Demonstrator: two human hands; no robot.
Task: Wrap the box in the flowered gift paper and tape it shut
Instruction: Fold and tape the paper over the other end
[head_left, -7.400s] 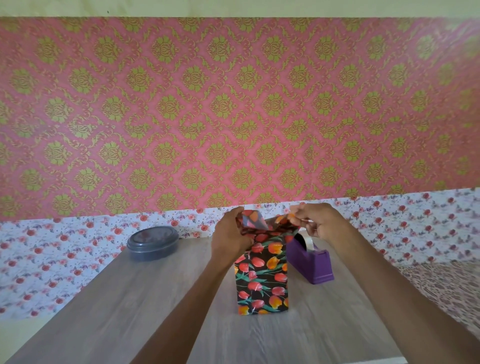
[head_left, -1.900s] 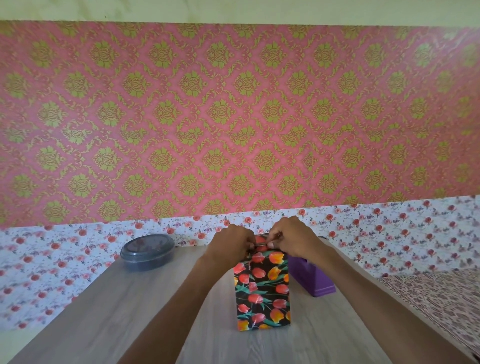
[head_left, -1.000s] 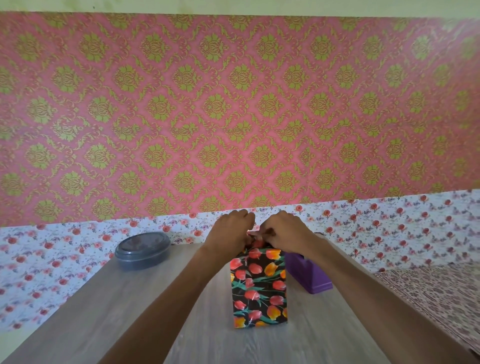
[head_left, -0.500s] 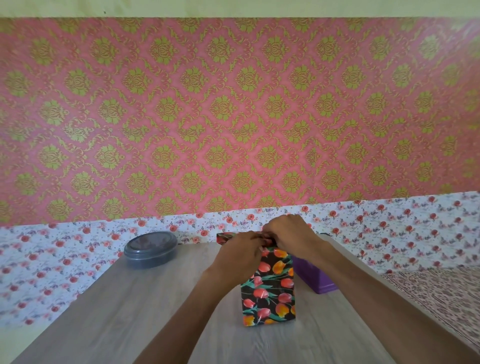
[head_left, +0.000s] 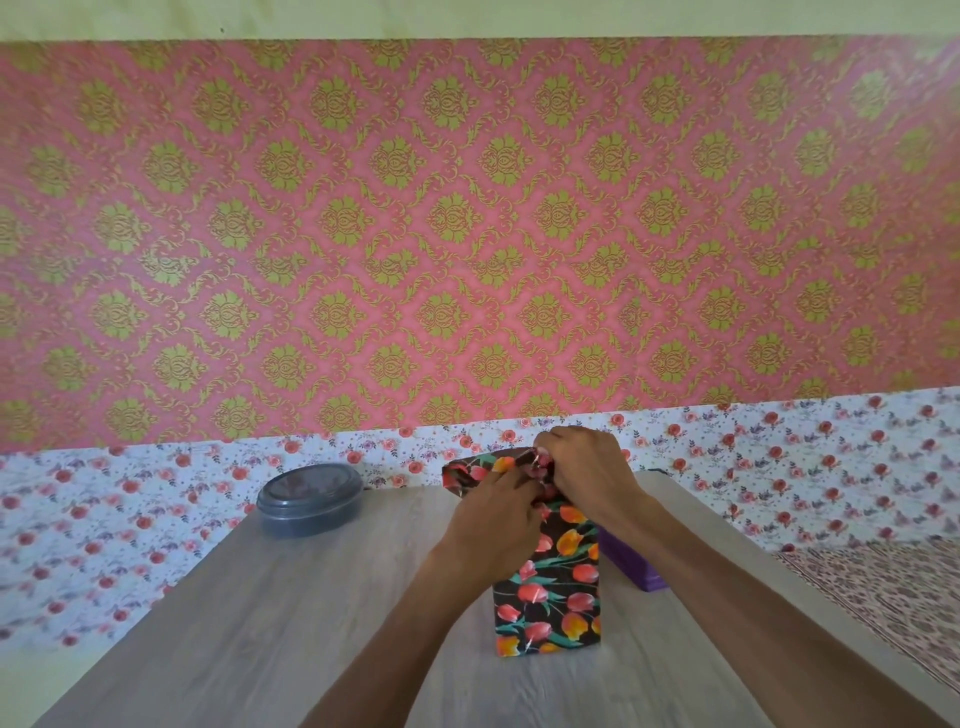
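- Our left hand (head_left: 493, 519) now grips the top fold of the gift paper (head_left: 558, 577); our right hand (head_left: 582, 473) pinches it too;
- a flap (head_left: 465, 474) now juts left; the box (head_left: 545, 618) is untaped.

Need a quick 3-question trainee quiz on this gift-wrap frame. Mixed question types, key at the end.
1. True or false: the wrapped box stands upright on the table.
2. The purple tape dispenser sits: A) left of the box; B) right of the box; C) on top of the box.
3. Fill in: the left hand and right hand both hold the flowered paper at the box's ____ end.
Key: 1 true; 2 B; 3 top.
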